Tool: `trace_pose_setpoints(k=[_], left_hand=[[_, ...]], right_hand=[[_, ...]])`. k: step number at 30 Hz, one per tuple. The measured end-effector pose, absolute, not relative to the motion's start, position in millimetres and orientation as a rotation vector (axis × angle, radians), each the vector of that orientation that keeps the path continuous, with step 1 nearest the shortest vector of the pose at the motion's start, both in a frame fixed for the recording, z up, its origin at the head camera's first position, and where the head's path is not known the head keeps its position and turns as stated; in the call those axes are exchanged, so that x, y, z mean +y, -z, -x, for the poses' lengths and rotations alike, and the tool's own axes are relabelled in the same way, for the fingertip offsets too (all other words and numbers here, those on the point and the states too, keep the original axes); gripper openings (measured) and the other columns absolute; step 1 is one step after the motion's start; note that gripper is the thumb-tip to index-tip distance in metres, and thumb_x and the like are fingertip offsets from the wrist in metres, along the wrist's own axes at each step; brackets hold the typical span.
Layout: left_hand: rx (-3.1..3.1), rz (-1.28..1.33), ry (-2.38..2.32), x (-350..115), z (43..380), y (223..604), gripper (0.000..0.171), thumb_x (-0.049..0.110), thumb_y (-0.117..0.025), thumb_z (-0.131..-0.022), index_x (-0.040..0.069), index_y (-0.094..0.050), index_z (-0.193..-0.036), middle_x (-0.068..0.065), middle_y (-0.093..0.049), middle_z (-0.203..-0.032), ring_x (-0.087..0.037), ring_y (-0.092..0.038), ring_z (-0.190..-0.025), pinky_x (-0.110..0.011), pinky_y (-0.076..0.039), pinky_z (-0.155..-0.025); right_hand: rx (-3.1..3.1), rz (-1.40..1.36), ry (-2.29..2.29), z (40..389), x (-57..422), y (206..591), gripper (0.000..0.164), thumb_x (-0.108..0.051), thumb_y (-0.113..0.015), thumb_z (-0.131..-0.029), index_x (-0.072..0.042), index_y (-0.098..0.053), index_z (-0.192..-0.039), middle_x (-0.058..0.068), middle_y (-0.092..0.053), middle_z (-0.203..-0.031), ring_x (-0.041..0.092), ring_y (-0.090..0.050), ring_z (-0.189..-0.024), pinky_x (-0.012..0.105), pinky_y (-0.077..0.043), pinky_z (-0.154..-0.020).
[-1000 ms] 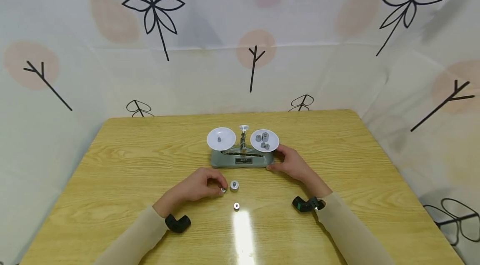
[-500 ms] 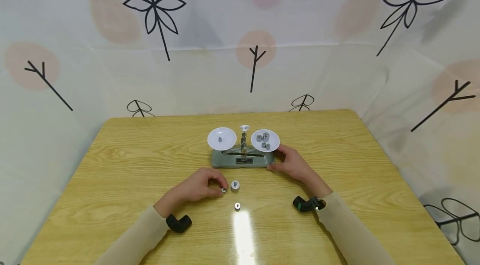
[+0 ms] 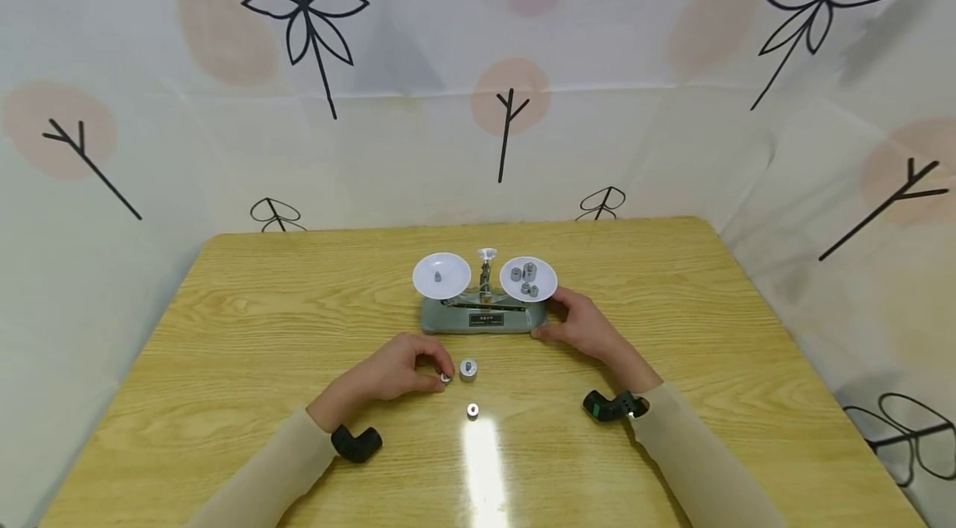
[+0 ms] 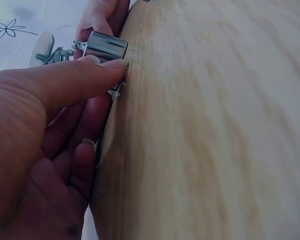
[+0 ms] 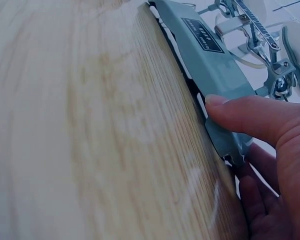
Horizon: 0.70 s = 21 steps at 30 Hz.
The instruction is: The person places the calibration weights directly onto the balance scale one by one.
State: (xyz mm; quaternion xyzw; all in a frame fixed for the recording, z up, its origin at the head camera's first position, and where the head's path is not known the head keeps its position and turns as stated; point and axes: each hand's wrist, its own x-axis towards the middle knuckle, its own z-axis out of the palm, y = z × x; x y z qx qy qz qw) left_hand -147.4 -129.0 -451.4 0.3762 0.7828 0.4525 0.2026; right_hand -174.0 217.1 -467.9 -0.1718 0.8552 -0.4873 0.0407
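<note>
A balance scale [image 3: 451,320] with a grey-green base and two white pans stands mid-table. My right hand [image 3: 584,333] grips the right end of its base, the thumb [image 5: 240,112] on the front face and the fingers behind. In front of the scale, my left hand [image 3: 396,368] pinches a small metal weight [image 3: 446,378] low over the table between thumb and fingers. Most of that weight is hidden by the thumb in the left wrist view. Right beside those fingertips stands a larger knobbed cylindrical weight [image 3: 468,372], shiny in the left wrist view.
Another small weight [image 3: 473,411] stands closer to the front of the wooden table [image 3: 261,304]. One little weight [image 3: 437,277] sits in the left pan [image 3: 456,265]; several are in the right pan [image 3: 541,271]. Patterned cloth [image 3: 418,154] hangs behind the table.
</note>
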Motion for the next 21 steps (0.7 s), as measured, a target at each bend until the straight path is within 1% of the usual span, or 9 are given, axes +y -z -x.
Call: trace_pose_setpoints(k=[5, 12, 17, 21], left_hand=[[2.192, -1.026, -1.253, -129.5, 148.5, 454.0, 0.012, 0.007, -0.077, -0.087, 0.016, -0.073, -0.095, 0.007, -0.068, -0.096, -0.015, -0.061, -0.094, -0.032, -0.051, -0.087], [2.171, -1.013, -1.267, -130.9, 148.8, 453.0, 0.011, 0.008, -0.078, -0.087, 0.014, -0.074, -0.095, 0.005, -0.069, -0.097, -0.016, -0.062, -0.094, -0.034, -0.052, -0.087], [2.184, -1.001, -1.282, -132.7, 148.9, 449.5, 0.011, 0.009, -0.078, -0.087, 0.016, -0.074, -0.095, 0.006, -0.069, -0.097, -0.015, -0.062, -0.094, -0.032, -0.051, -0.086], [2.205, -0.966, -1.320, -136.4, 148.9, 446.6, 0.012, 0.007, -0.077, -0.087, 0.015, -0.074, -0.096, 0.005, -0.069, -0.099, -0.017, -0.061, -0.095, -0.031, -0.051, -0.084]], right_hand=[[2.614, 0.520, 1.497, 174.4, 217.4, 467.9, 0.070, -0.011, -0.088, -0.075, -0.002, -0.056, -0.137, 0.015, -0.058, -0.136, 0.031, -0.054, -0.125, 0.050, -0.043, -0.103], [2.593, 0.508, 1.504, 173.5, 217.0, 466.6, 0.071, -0.011, -0.087, -0.076, -0.001, -0.055, -0.138, 0.016, -0.057, -0.138, 0.032, -0.052, -0.127, 0.050, -0.042, -0.104], [2.599, 0.512, 1.515, 173.9, 216.9, 467.0, 0.069, -0.010, -0.087, -0.076, 0.000, -0.055, -0.137, 0.018, -0.057, -0.136, 0.033, -0.052, -0.127, 0.051, -0.041, -0.105], [2.616, 0.514, 1.498, 173.9, 217.0, 467.1, 0.069, -0.010, -0.087, -0.076, 0.001, -0.056, -0.137, 0.018, -0.058, -0.135, 0.033, -0.053, -0.126, 0.052, -0.041, -0.105]])
